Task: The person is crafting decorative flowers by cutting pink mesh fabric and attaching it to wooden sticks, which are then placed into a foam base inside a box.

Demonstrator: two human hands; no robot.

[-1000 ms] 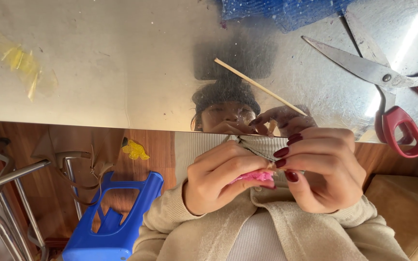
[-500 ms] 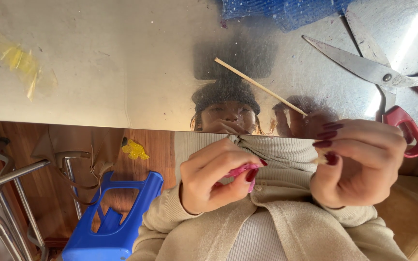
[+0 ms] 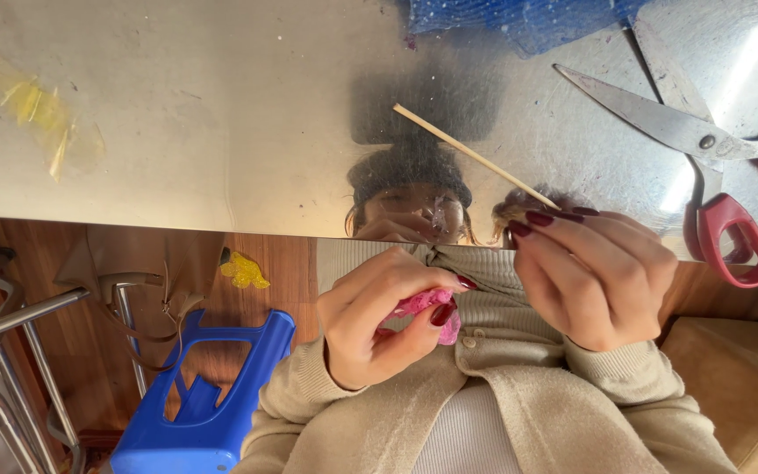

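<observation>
1. Across the upper half of the view lies the shiny metal table (image 3: 221, 114), the landmark for all positions below; its surface reflects the person's head.
2. Below the table's near edge, at lower left, stands a blue plastic stool (image 3: 208, 399) on the wooden floor, with metal chair legs (image 3: 10, 351) further left.
3. On the table at far right lie red-handled scissors (image 3: 704, 167), blades open.
4. At the table's top edge, right of centre, rests a piece of blue netting (image 3: 519, 22).
5. Just below the table's near edge, the left hand (image 3: 388, 325) is curled and pinches a pink fuzzy material (image 3: 427, 312) between thumb and fingers.
6. At the table's near edge, right of centre, the right hand (image 3: 598, 276) has its fingers bent together; what they grasp cannot be told.
7. On the table, a thin wooden stick (image 3: 471, 154) runs diagonally down to the right hand's fingertips.
8. On the table at far left sticks a yellow tape scrap (image 3: 32, 105).
</observation>
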